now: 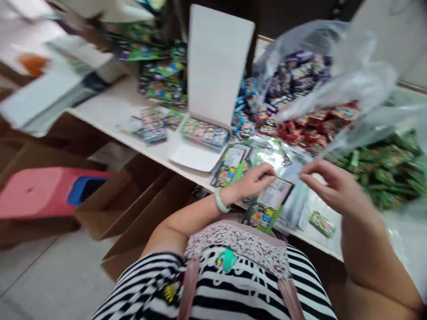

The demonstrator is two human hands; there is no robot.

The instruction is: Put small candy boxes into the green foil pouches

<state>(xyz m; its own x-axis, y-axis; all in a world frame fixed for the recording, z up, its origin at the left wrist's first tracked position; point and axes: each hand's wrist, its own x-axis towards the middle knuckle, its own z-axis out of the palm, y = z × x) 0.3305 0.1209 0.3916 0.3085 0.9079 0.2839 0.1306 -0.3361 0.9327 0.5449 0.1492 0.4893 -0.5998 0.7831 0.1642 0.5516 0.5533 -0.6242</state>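
Observation:
My left hand (pixel 256 180), with a pale bangle at the wrist, is closed in a pinch at the top edge of a black and green printed pouch (pixel 266 212). The pouch hangs over the table's front edge, against my apron. To its right, my right hand (pixel 332 186) has thumb and fingertips together; what they hold, if anything, cannot be made out. Clear plastic bags (pixel 295 202) lie between the hands. Further printed pouches (pixel 228 166) lie left of my left hand. One small green packet (pixel 322 223) rests on the table below my right hand.
Plastic bags hold heaps of purple packets (pixel 300 73), red packets (pixel 322 126) and green packets (pixel 390 169). An open white box (pixel 220 66) contains a row of small packets (pixel 205 133). Cartons (pixel 133 200) and a pink stool (pixel 43 191) stand below the table's left side.

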